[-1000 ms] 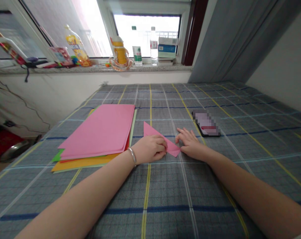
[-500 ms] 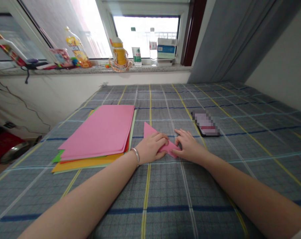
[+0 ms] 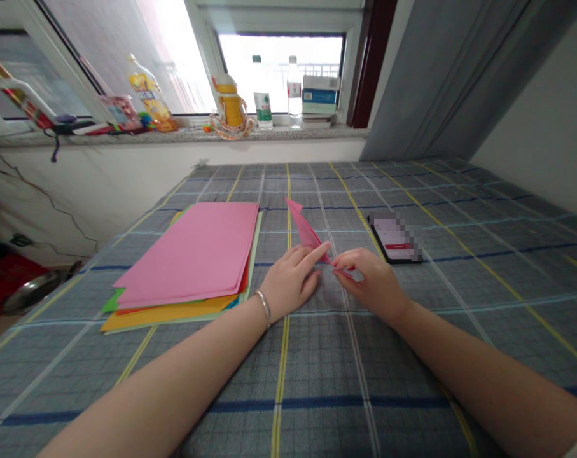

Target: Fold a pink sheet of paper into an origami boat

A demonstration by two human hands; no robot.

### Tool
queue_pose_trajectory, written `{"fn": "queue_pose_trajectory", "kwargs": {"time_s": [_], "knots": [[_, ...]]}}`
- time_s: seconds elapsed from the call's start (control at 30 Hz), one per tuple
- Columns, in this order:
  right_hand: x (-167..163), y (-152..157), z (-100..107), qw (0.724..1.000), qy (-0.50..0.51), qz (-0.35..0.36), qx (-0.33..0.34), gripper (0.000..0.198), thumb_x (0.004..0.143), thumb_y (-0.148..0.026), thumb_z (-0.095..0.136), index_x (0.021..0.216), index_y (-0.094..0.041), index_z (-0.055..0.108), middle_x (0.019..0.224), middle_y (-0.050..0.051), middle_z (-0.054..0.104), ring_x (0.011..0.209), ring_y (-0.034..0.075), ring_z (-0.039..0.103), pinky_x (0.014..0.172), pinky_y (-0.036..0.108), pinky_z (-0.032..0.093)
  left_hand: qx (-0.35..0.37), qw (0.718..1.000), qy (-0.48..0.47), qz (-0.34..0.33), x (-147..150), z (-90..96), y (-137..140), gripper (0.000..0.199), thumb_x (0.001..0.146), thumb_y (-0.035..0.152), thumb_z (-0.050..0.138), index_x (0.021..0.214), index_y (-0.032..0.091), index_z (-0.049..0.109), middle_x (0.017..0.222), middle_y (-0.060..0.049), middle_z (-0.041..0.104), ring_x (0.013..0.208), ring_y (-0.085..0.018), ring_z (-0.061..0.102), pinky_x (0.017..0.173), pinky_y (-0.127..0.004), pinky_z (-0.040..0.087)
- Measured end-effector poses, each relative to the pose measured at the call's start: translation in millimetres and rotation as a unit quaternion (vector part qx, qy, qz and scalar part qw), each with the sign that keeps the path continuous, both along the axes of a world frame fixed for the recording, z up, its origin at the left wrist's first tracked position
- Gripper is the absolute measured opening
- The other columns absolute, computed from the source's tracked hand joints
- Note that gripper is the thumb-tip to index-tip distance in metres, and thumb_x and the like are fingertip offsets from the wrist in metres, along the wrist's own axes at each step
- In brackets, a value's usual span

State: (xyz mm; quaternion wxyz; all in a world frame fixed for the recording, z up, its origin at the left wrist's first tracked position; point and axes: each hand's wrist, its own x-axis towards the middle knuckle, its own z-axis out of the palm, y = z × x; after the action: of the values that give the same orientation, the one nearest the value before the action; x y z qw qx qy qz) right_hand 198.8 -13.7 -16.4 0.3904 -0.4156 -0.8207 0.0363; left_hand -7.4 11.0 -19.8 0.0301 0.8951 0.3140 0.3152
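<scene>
A folded piece of pink paper (image 3: 305,230) stands partly raised off the checked cloth, a narrow pointed shape leaning up to the left. My right hand (image 3: 370,275) pinches its lower right end between thumb and fingertips. At the paper's near side is my left hand (image 3: 292,277), wearing a silver bangle (image 3: 264,304). Its index finger stretches along the fold and touches the paper, while the thumb stays apart from that finger. The fingers partly hide the lower part of the paper.
Left of my hands lies a stack of coloured paper sheets (image 3: 193,254), pink on top. A phone (image 3: 394,238) rests on the checked cloth (image 3: 326,375) to the right. Bottles, a yellow cup (image 3: 229,105) and boxes (image 3: 319,97) stand along the windowsill.
The pink paper has turned and tipped up, its point now farther from me. My left index finger has straightened, and my right hand has closed into a pinch on the paper's end.
</scene>
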Motion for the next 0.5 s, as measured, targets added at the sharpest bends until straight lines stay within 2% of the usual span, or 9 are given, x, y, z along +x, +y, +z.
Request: {"fn": "queue_pose_trajectory", "kwargs": {"time_s": [0.1, 0.23, 0.33, 0.43, 0.5], "knots": [[4, -3, 3, 0.996, -0.066, 0.034, 0.043, 0.012, 0.091, -0.026, 0.049, 0.091, -0.026, 0.061, 0.103, 0.002, 0.068, 0.1, 0.017, 0.058, 0.09, 0.032, 0.045, -0.016, 0.998, -0.053, -0.029, 0, 0.2, 0, 0.04, 0.092, 0.019, 0.042, 0.132, 0.019, 0.043, 0.128, -0.009, 0.053, 0.128, -0.022, 0.042, 0.107, -0.043, 0.037], [5, -2, 5, 0.98, -0.185, 0.048, 0.06, 0.017, 0.092, -0.03, 0.049, 0.096, -0.025, 0.065, 0.102, 0.002, 0.068, 0.095, 0.019, 0.058, 0.084, 0.035, 0.044, -0.062, 0.995, -0.074, -0.039, 0, -3.9, 4, 0.03, 0.093, 0.021, 0.041, 0.122, 0.017, 0.051, 0.125, -0.009, 0.058, 0.126, -0.02, 0.046, 0.105, -0.042, 0.04], [2, 1, 1, 0.967, -0.237, 0.087, 0.027, 0.021, 0.093, -0.033, 0.048, 0.093, -0.024, 0.067, 0.095, 0.003, 0.067, 0.092, 0.019, 0.057, 0.08, 0.033, 0.045, -0.091, 0.994, -0.037, -0.057, 1, -10.4, 9, 0.03, 0.093, 0.023, 0.043, 0.12, 0.018, 0.054, 0.12, -0.007, 0.062, 0.124, -0.02, 0.048, 0.104, -0.043, 0.041], [0, 4, -3, 0.967, -0.221, 0.129, -0.014, 0.018, 0.091, -0.031, 0.052, 0.088, -0.023, 0.068, 0.094, 0.002, 0.068, 0.094, 0.017, 0.058, 0.085, 0.031, 0.045, -0.097, 0.993, 0.034, -0.061, 2, -15.6, 12, 0.038, 0.089, 0.023, 0.049, 0.126, 0.019, 0.052, 0.127, -0.006, 0.06, 0.129, -0.024, 0.043, 0.107, -0.049, 0.036], [-1, 5, -4, 0.97, -0.205, 0.123, -0.037, 0.014, 0.089, -0.029, 0.056, 0.086, -0.023, 0.068, 0.093, 0.002, 0.069, 0.093, 0.017, 0.058, 0.085, 0.031, 0.044, -0.102, 0.99, 0.083, -0.047, 2, -16.4, 11, 0.042, 0.088, 0.023, 0.049, 0.13, 0.02, 0.049, 0.132, -0.006, 0.056, 0.132, -0.028, 0.039, 0.108, -0.055, 0.032]]}}
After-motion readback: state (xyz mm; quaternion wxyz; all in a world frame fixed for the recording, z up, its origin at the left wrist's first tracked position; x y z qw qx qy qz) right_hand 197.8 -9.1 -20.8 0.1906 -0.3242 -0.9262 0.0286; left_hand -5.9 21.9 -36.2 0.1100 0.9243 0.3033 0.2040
